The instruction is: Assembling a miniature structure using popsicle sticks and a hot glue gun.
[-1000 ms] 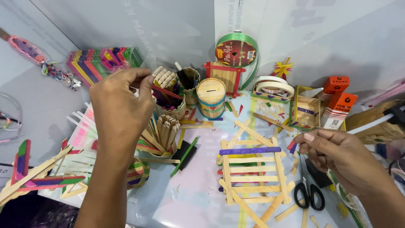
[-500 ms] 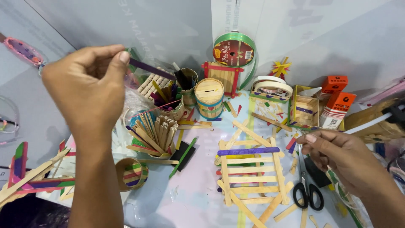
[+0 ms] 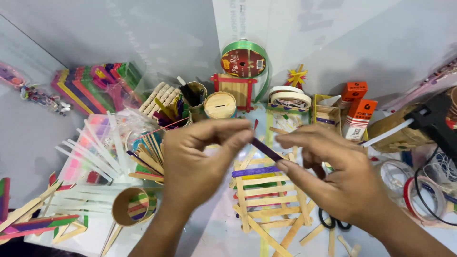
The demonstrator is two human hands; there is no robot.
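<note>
Two hands pinching a purple stick (image 3: 266, 149) above the stick frame (image 3: 269, 197), left hand (image 3: 200, 162), right hand (image 3: 328, 176), clutter close around.

We see a matt purple wooden stick (image 3: 266, 149), a ladder-like frame (image 3: 269, 197) of bare, pale, smooth wood, a glossy green ribbon roll (image 3: 245, 59), dull cardboard tube (image 3: 129, 205), clear shiny plastic sheeting (image 3: 209, 228) on the table, black plastic glue gun (image 3: 435, 121).

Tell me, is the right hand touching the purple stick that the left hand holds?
Touching. The head view shows the right hand fingertips on the lower end of the purple stick, while the left hand pinches its upper end.
</note>
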